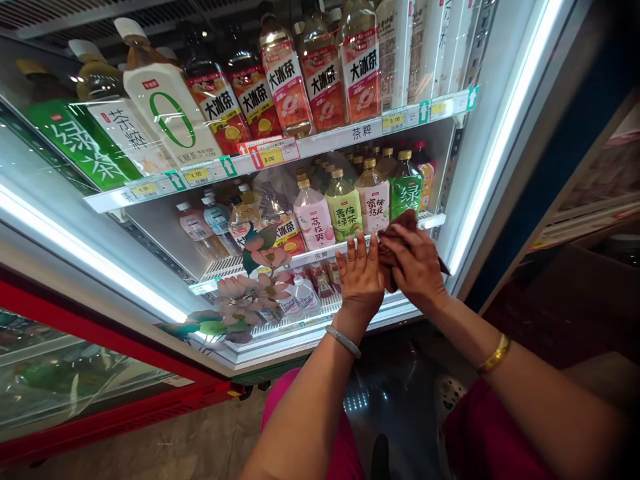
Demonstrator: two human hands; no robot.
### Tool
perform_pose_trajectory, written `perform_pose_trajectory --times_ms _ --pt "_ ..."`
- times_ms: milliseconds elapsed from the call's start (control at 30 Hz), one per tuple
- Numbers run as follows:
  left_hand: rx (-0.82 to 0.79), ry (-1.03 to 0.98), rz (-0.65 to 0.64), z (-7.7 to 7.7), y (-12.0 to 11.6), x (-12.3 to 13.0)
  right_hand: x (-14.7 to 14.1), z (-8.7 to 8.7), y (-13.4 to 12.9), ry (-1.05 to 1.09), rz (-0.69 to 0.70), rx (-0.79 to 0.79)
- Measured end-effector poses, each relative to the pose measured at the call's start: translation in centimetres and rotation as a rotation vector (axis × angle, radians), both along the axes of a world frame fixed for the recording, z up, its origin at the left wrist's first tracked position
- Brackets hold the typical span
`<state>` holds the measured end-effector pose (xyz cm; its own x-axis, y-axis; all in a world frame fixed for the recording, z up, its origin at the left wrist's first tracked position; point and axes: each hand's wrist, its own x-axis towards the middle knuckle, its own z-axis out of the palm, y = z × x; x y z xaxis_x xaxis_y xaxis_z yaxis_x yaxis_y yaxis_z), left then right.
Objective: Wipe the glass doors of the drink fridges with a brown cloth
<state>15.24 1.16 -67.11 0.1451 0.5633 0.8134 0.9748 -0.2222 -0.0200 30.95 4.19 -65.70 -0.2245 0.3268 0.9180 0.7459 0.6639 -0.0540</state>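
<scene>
A dark brown cloth [390, 257] is bunched under my right hand [417, 261], whose fingers are bent round it. Just left of the cloth, my left hand [361, 275] lies flat with its fingers spread, in front of the cooler's glass, and holds nothing. Behind the hands, a pink-labelled bottle [313, 219], a yellow-green bottle [344, 208] and a green-labelled bottle [406, 187] stand on the middle shelf [320, 255]. A flower decal [250, 297] shows on the glass to the left of my left hand.
Large tea bottles [320, 77] line the upper shelf [355, 133]. Bright light strips run down both sides of the cooler. A red-framed cooler [210, 395] is at the lower left, and dark shelving [590, 200] is at the right. My legs are below.
</scene>
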Motion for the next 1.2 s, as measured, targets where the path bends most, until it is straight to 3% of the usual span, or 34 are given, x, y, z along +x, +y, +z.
perform_pose_trajectory --times_ms 100,267,367,500,600,733,833,900,1000,1067,1200 --pt "0.005 -0.009 0.006 0.1 -0.1 0.2 1.6 0.5 0.6 0.008 -0.009 0.04" --pt "0.012 0.011 -0.001 0.2 -0.4 0.2 7.1 0.3 4.5 0.46 -0.239 -0.016" --pt "0.022 0.032 -0.012 0.1 -0.3 0.3 5.6 -0.5 4.0 0.523 -0.239 -0.039" --pt "0.079 0.047 -0.023 -0.2 -0.1 0.8 0.7 -1.0 0.8 0.134 0.0 -0.027" --pt "0.097 0.03 0.004 -0.1 0.0 0.7 0.3 -0.3 0.4 -0.012 0.119 0.015" --pt "0.102 0.069 0.052 0.1 -0.2 -0.4 3.9 1.2 3.0 0.284 -0.08 0.035" --pt "0.128 0.095 0.075 0.1 -0.2 -1.1 3.9 1.4 3.6 0.477 -0.178 0.064" --pt "0.128 0.101 0.083 -0.1 -0.2 -1.3 1.8 1.1 2.5 0.37 -0.108 0.061" --pt "0.147 0.073 0.088 -0.1 0.0 -1.5 -1.7 0.5 0.4 0.083 0.106 0.061" --pt "0.148 0.066 0.085 0.2 0.0 -1.7 -2.3 0.6 0.0 0.003 0.187 0.074" --pt "0.101 0.05 0.112 1.4 -0.5 -2.7 0.7 1.8 2.1 0.161 0.061 0.064"
